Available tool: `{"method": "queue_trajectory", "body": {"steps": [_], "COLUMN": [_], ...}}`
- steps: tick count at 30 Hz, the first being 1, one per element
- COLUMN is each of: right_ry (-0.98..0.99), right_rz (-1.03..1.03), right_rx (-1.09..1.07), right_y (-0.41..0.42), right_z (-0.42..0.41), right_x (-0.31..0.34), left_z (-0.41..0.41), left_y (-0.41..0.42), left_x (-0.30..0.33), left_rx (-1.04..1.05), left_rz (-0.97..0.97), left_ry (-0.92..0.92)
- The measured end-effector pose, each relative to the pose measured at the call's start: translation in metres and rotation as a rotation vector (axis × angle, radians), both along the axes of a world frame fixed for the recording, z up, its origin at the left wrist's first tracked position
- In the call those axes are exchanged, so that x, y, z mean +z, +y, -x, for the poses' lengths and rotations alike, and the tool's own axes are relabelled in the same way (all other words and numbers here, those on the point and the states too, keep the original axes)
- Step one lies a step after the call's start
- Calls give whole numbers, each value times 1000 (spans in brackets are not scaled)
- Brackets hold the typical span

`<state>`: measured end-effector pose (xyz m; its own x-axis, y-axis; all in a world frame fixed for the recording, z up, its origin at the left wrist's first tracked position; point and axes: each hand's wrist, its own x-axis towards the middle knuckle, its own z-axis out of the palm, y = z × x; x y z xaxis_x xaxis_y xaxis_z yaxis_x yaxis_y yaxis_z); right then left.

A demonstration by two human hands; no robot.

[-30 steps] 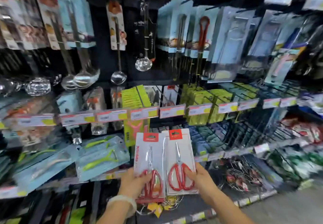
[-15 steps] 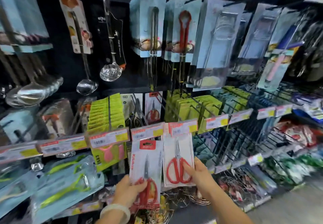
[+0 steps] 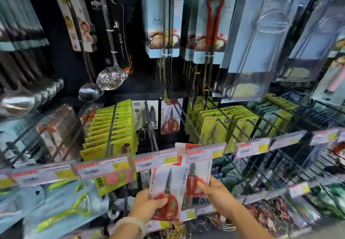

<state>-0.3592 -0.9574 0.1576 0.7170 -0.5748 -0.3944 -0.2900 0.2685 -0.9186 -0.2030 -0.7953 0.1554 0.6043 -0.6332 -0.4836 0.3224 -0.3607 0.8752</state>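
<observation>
I stand before a shop rack of kitchen tools. My left hand (image 3: 147,206) grips a white carded pack of red-handled kitchen scissors (image 3: 165,194) by its lower part. My right hand (image 3: 214,187) pinches a second carded pack of red-handled scissors (image 3: 196,181), thumb across the handles. Both packs stand upright side by side, their tops tucked behind the row of price tags (image 3: 155,159). A matching scissors pack (image 3: 169,119) hangs far back on a long black peg (image 3: 188,122) above them.
Green carded packs (image 3: 112,132) fill the pegs to the left and right. Ladles and a skimmer (image 3: 110,77) hang upper left, tongs in blue cards (image 3: 163,20) above. Pale blue peeler packs (image 3: 56,207) sit lower left. Wire racks (image 3: 280,164) extend right.
Both hands have raised the two scissors packs toward the pegs; their tops now sit behind the price tags. My view has moved closer to the rack.
</observation>
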Motion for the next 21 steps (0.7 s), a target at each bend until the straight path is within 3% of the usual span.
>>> {"method": "queue_trajectory", "body": {"steps": [11,17,21], "right_ry": [-152,-58,208], "right_rz": [-184,-100,133], "right_rx": [53,30,-59], "right_y": [-17,-34,-43], "right_z": [12,-14,-37], "right_x": [-8,2,20], "left_z": [13,37,48], "left_y": [0,-11,-12], "left_x": [8,14,24], "left_rx": [-9,73,155], "left_rz": [-14,9,61], "left_ry": [19,42,41]}}
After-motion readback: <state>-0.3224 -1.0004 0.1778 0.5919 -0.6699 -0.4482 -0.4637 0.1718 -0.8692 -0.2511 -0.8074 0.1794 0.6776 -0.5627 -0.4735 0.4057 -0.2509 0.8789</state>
